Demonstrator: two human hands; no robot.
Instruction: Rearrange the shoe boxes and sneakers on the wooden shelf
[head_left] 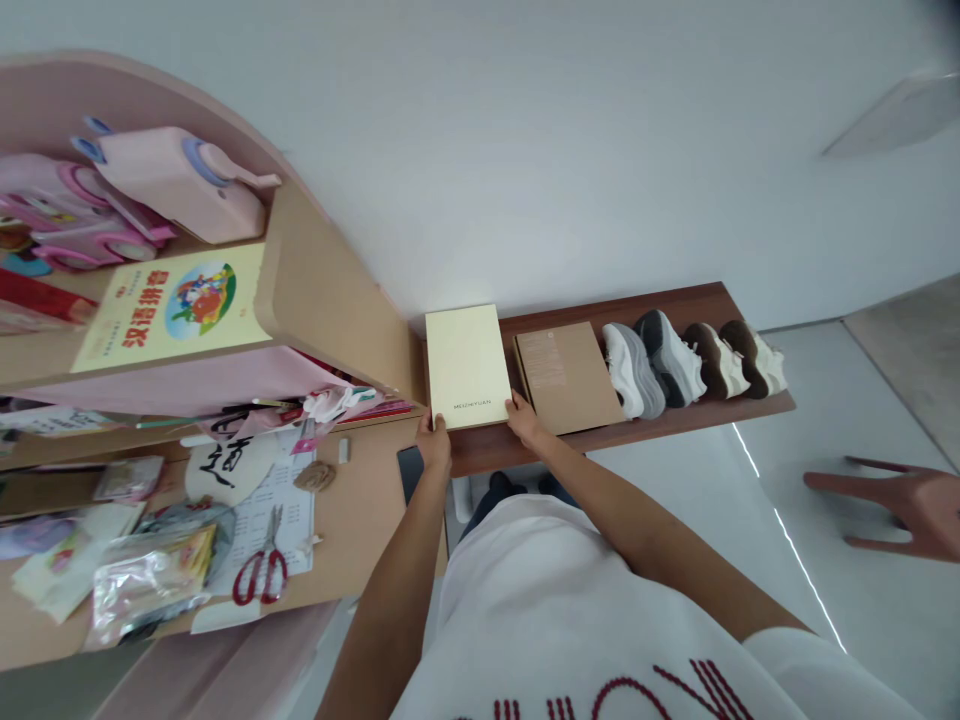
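Note:
A cream box [466,362] printed MEIZHIYUAN lies at the left end of a dark red-brown bench [480,455]. My left hand [433,438] grips its near left corner, thumb on top. At the near right corner, my right hand [523,417] holds the box the same way; the fingers underneath are hidden. Just right of that hand sits a brown cardboard box [568,378]. Beyond it stand a grey-and-white pair of sneakers [651,362] and a brown-and-cream pair of shoes [736,358] in a row.
On the left, a wooden desk [367,500] carries red-handled scissors [261,572], papers and plastic packets. A shelf above it holds a yellow book [176,305] and a pink pencil sharpener [180,180]. A reddish-brown stool [919,505] stands on the floor at right. A white wall runs behind the bench.

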